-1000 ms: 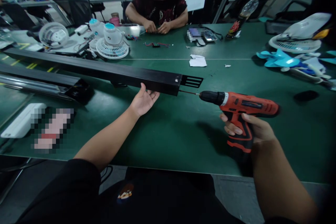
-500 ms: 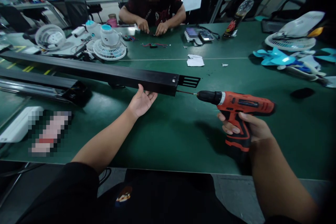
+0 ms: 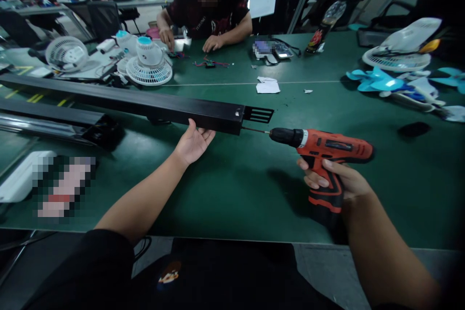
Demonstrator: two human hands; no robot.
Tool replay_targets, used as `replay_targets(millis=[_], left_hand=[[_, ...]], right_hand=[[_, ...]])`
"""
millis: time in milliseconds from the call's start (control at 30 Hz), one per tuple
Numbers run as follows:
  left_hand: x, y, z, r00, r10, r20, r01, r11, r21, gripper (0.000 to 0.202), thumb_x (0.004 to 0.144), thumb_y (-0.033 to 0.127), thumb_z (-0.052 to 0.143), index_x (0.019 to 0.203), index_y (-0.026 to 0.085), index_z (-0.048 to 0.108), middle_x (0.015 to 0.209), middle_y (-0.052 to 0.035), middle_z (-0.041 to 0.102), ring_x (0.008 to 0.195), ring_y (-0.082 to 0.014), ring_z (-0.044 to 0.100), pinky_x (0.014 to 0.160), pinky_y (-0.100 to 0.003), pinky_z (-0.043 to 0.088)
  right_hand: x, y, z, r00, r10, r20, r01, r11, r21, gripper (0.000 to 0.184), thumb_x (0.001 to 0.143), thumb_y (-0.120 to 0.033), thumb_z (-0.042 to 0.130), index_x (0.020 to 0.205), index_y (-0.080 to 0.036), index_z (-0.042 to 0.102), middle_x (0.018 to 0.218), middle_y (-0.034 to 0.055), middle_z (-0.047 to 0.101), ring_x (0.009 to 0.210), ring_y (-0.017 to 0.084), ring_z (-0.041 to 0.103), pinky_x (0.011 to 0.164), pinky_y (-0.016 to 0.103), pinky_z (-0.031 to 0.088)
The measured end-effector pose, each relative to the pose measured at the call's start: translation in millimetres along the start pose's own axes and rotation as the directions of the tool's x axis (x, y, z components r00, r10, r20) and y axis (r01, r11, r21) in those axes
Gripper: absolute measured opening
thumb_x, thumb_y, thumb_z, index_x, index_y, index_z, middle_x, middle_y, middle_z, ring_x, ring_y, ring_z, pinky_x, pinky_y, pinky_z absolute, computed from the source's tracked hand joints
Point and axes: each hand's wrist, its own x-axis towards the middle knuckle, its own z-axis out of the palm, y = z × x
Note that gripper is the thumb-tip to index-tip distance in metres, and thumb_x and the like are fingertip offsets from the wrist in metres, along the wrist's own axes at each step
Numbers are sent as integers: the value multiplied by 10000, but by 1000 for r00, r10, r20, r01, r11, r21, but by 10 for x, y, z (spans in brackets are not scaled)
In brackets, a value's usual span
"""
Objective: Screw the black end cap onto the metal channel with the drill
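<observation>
A long black rectangular tube (image 3: 174, 106) stretches from the far left to the middle of the table. My left hand (image 3: 194, 144) supports it from below near its right end, thumb against the near side and the other fingers partly hidden underneath. In my right hand (image 3: 327, 177) is a red and black cordless drill (image 3: 337, 146), its grip wrapped by my fingers. The drill's long thin bit (image 3: 256, 130) points left and reaches the lower part of the tube's end. A slotted black tab (image 3: 258, 115) sticks out of that same end.
On the green table (image 3: 232, 193) lie another black profile (image 3: 54, 116), a white device (image 3: 27, 174) and a pixelated pink item (image 3: 67, 186). White fans (image 3: 148, 68) stand behind the tube. Blue fan blades (image 3: 381, 80) and a bottle (image 3: 327, 24) are at right. A person (image 3: 210, 14) sits opposite.
The view has shifted slightly. My hands, the tube and the drill keep nearly the same arrangement. The person opposite has moved one hand left toward the small circuit board with wires.
</observation>
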Motion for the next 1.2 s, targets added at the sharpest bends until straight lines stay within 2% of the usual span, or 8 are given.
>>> replay_targets(millis=[133, 333, 433, 733, 900, 1000, 1100, 1200], left_hand=[[-6, 0, 4, 1000, -5, -2, 5, 1000, -8, 551, 1281, 596, 421, 1465, 230, 789, 1049, -66, 886, 1108, -215, 871, 1230, -336, 577], [-18, 3, -16, 1000, -19, 21, 19, 1000, -10, 584, 1275, 608, 434, 1664, 254, 686, 1071, -59, 890, 1104, -217, 873, 1218, -332, 586], [-30, 4, -6, 1000, -21, 14, 21, 1000, -4, 608, 1279, 613, 407, 1688, 239, 657, 1069, -58, 891, 1096, -214, 870, 1215, -331, 590], [-37, 0, 14, 1000, 8, -14, -7, 1000, 18, 522, 1248, 628, 532, 1453, 210, 768, 1071, -65, 861, 1116, -221, 857, 1195, -337, 604], [-36, 7, 21, 999, 20, -37, -19, 1000, 21, 492, 1263, 596, 502, 1262, 199, 792, 921, -49, 795, 944, -196, 829, 1093, -317, 648], [-36, 16, 19, 999, 3, -34, -3, 1000, 2, 496, 1274, 578, 465, 1357, 203, 780, 921, -47, 800, 919, -193, 829, 1066, -313, 669], [-38, 19, 21, 1000, -1, -27, 0, 1000, -12, 517, 1278, 574, 454, 1517, 214, 737, 1014, -58, 852, 1033, -194, 859, 1132, -295, 649], [-48, 22, 40, 1000, 14, -14, -14, 1000, -12, 521, 1287, 549, 430, 1564, 219, 724, 1121, -69, 893, 1149, -198, 869, 1216, -299, 617]], right_hand=[[-15, 6, 26, 1000, -5, -1, 5, 1000, 1, 318, 877, -443, 1007, 1052, -227, 851, 970, 63, 769, 489, 92, 435, 493, 317, 625], [-14, 9, 14, 1000, -10, -1, 10, 1000, 11, 299, 892, -431, 991, 1056, -212, 869, 1008, 80, 780, 483, 79, 433, 493, 310, 619], [-16, 5, 1, 1000, -2, 8, 2, 1000, 2, 290, 905, -433, 973, 1059, -211, 867, 1018, 85, 781, 481, 89, 442, 496, 326, 627], [-23, 35, -20, 1000, -4, -3, 4, 1000, -6, 312, 913, -450, 974, 1078, -221, 843, 1012, 75, 769, 484, 81, 443, 488, 305, 613], [-23, 40, -22, 1000, -4, -5, 4, 1000, 2, 351, 902, -487, 1005, 1081, -221, 862, 1017, 75, 767, 498, 73, 431, 502, 298, 609], [-23, 28, -5, 1000, -1, 3, 1, 1000, 3, 351, 901, -495, 1016, 1073, -226, 870, 1009, 60, 756, 509, 61, 421, 522, 280, 607], [-21, 21, 1, 1000, 4, 6, -4, 1000, -2, 338, 909, -490, 1004, 1056, -215, 875, 1009, 64, 753, 510, 65, 418, 521, 287, 599], [-19, 23, -12, 1000, 5, 4, -5, 1000, -1, 337, 905, -489, 1007, 1054, -217, 877, 1010, 67, 761, 505, 71, 412, 513, 304, 599]])
